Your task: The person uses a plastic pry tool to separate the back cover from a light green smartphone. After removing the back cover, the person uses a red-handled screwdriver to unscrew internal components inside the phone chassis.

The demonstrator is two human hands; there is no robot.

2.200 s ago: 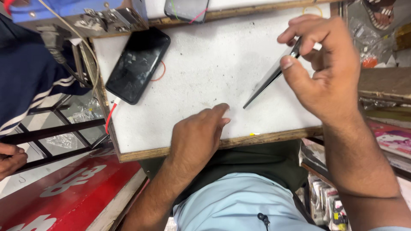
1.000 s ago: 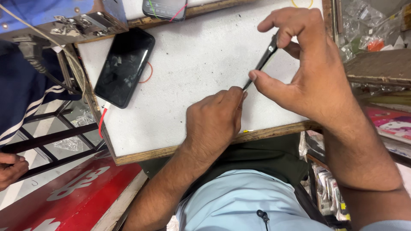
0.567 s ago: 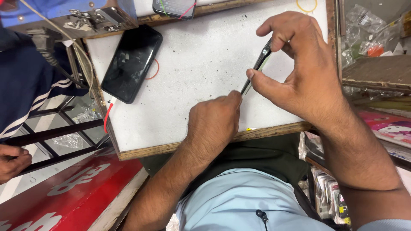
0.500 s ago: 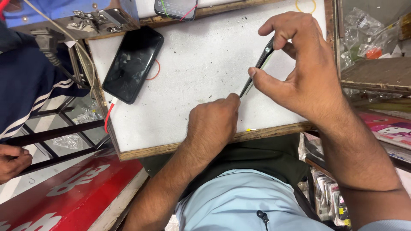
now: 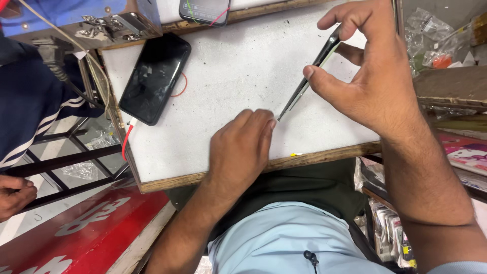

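While the right hand (image 5: 378, 76) pinches the tweezers (image 5: 307, 81), their tip meets the left hand (image 5: 241, 149).

A white board (image 5: 223, 86) with a wooden rim forms the worktop; its surface is speckled with dark specks. At its far left edge stands a blue metal box (image 5: 76, 18) with clasps, and a pale cable (image 5: 76, 48) runs down past it. Left of the board, black bars (image 5: 61, 162) cross above a pale floor (image 5: 25, 228), with crumpled clear plastic (image 5: 76, 170) lying between them. A red panel (image 5: 96, 228) with white shapes sits below the board's near left corner. On the right, wooden shelves (image 5: 451, 89) hold clear bags (image 5: 431, 30) and a pink packet (image 5: 464, 152). More packets (image 5: 388, 223) hang lower down. The light is even and soft.
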